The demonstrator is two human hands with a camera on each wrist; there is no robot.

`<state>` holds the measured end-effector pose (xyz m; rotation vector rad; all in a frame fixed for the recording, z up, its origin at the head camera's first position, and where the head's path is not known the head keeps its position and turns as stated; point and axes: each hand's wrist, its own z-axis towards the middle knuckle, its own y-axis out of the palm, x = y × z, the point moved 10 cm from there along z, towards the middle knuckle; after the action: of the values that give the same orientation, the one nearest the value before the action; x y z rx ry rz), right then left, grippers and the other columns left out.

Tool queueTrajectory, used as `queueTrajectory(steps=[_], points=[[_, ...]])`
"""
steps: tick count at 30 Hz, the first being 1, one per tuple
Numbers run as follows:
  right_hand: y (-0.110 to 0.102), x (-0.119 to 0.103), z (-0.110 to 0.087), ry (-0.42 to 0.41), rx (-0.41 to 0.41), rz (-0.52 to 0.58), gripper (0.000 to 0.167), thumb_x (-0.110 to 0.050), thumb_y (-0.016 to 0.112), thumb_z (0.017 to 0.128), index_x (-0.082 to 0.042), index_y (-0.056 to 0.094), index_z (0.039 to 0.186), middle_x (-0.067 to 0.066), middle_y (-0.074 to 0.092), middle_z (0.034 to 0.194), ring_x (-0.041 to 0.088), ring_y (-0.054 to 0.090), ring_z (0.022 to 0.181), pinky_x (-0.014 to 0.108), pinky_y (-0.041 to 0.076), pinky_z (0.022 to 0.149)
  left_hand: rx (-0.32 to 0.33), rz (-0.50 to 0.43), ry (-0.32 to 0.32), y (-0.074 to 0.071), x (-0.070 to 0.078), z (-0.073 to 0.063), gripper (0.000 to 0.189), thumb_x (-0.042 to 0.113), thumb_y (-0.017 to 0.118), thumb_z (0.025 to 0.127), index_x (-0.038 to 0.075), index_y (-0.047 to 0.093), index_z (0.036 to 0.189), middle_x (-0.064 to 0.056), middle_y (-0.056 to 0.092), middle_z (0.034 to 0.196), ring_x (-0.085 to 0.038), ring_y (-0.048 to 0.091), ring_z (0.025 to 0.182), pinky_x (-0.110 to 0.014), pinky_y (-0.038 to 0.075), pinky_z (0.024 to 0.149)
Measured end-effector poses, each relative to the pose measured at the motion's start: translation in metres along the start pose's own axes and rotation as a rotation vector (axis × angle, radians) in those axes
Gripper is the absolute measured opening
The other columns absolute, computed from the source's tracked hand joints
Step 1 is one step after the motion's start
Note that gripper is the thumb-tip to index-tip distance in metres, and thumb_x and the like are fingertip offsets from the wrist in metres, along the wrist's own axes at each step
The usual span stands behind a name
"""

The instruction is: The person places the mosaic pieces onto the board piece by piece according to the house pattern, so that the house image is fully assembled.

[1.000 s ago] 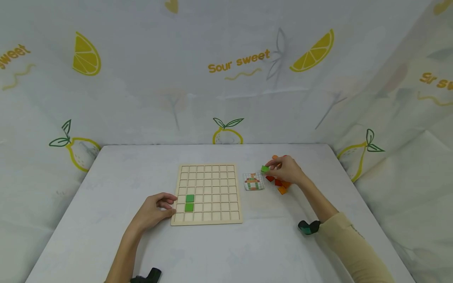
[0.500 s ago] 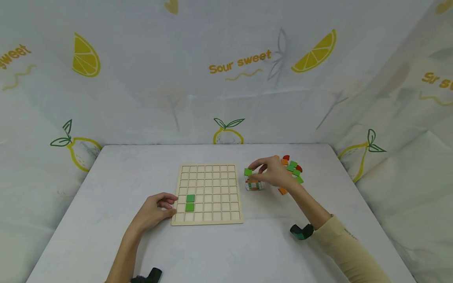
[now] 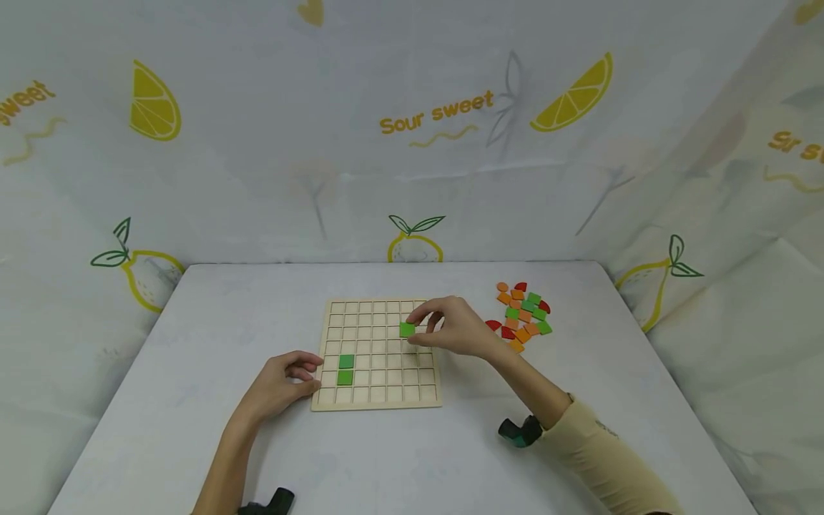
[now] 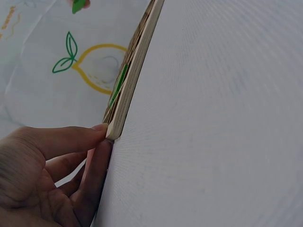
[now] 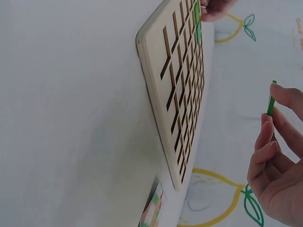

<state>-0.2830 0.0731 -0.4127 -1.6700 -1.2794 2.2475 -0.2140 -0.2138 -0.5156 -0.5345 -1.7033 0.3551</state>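
We observe a thin, plain bright-green tile (image 3: 408, 330), square-faced, pinched between thumb and fingertips of the right hand (image 3: 453, 325). This grip holds it above the right part of the gridded board (image 3: 376, 408), clear of the surface. Its face lies roughly level with the board; its sides look about equal, so we cannot pick a long axis. Left of the grip and nearer us, the left hand (image 3: 283, 379) touches the board's edge, thumb and forefinger apart. Half a second earlier, we see the tile farther right, over the picture card (image 5: 152, 208).
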Motion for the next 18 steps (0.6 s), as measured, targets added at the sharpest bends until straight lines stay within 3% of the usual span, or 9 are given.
queueTrajectory(steps=[9,14,18], points=[[0.058,-0.032,0.01,-0.089,-0.135,0.015,0.025,-0.021,0.09,0.088,-0.011,0.082,0.11,0.002,0.083,0.109,0.002,0.067,0.077,0.025,0.057,0.078,-0.01,-0.013,-0.009,0.001,-0.002,-0.001,0.042,0.008,0.085,0.087,0.002,0.073,0.127,-0.012,0.073,0.113,-0.016,0.065,0.092,-0.022,0.049,0.08],[0.086,-0.044,0.014,-0.123,-0.197,0.005,0.024,-0.019,0.091,0.087,-0.011,0.083,0.109,0.002,0.083,0.108,0.003,0.067,0.076,0.019,0.055,0.075,-0.014,-0.012,-0.01,0.002,-0.003,-0.001,0.042,0.008,0.085,0.087,0.002,0.073,0.127,-0.011,0.074,0.113,-0.016,0.065,0.092,-0.022,0.05,0.08],[0.104,-0.041,0.019,-0.088,-0.24,0.052,0.023,-0.018,0.091,0.086,-0.011,0.083,0.106,0.001,0.083,0.103,0.004,0.067,0.073,0.018,0.054,0.071,-0.017,-0.015,0.001,0.002,-0.002,0.0,0.042,0.008,0.084,0.088,0.002,0.072,0.127,-0.012,0.074,0.113,-0.016,0.066,0.092,-0.022,0.05,0.08]])
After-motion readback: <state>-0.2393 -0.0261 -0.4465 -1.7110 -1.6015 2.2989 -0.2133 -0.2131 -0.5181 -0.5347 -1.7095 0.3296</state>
